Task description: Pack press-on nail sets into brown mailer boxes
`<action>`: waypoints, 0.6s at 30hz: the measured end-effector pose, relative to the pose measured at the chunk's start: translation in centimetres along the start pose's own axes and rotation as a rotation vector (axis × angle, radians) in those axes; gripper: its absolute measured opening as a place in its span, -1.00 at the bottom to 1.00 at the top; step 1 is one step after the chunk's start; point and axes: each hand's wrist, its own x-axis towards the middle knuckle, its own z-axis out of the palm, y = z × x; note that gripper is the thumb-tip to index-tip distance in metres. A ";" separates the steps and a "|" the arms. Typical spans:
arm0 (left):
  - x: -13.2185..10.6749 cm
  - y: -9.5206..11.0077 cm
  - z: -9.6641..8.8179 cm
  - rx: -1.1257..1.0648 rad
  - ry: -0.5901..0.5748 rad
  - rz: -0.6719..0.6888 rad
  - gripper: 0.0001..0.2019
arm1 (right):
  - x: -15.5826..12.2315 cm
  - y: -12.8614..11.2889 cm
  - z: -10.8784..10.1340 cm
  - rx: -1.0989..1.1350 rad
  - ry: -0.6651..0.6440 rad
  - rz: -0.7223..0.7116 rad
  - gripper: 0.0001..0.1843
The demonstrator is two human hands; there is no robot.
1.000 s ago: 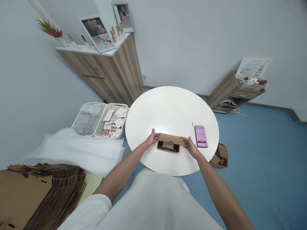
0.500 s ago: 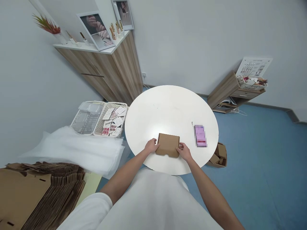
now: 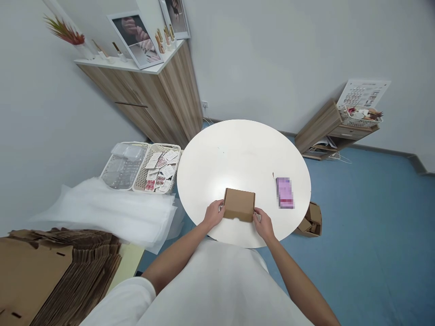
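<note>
- Cardboard box [image 3: 239, 203] is located just below the centre of the frame, resting on the near part of a round white table [image 3: 238, 149]; its lid is seen folded down over the top.
- Left side of the box is touched by the left hand [image 3: 214, 214]; fingers are curled, but whether the wall is pinched cannot be told.
- Right side, near the front corner, is touched by the right hand [image 3: 264, 224]; fingers are bent, thumb toward the front; firmness of grip cannot be told.
- A phone [image 3: 285, 193], its screen pixelated, is placed right of the box, well apart from it.
- White translucent sheets [image 3: 115, 210] are spread at centre left.
- Flat cardboard pieces [image 3: 34, 267] are stacked at lower left.
</note>
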 end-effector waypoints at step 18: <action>0.5 2.6 -1.6 -0.404 0.016 -0.025 -0.67 | 1.0 -3.9 -4.1 0.400 -0.204 0.081 -0.43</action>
